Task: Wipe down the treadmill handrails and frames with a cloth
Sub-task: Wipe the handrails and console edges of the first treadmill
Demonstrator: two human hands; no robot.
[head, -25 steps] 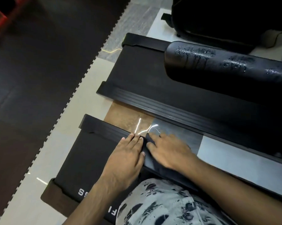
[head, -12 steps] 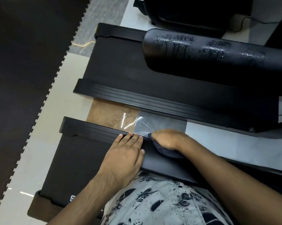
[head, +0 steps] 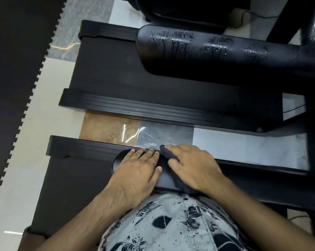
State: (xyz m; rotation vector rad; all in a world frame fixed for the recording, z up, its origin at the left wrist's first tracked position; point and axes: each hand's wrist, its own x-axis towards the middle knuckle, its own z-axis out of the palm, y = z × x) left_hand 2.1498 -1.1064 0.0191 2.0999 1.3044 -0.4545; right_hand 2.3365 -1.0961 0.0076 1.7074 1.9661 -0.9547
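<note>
the cloth is a dark, soft fabric, matt and creased. the near handrail has a smooth black skin with a dull sheen. the far handrail is black and shinier, and its top is broken by glistening, rough-looking patches; whether they are wet or flaked cannot be told. the side rail looks like black plastic, ribbed lengthwise, with a satin finish. the belt is flat matt black. the floor tiles are polished and glossy enough to mirror streaks of light. the floor mat is dark and matt, with a toothed edge. the shirt is pale printed cloth.
</note>
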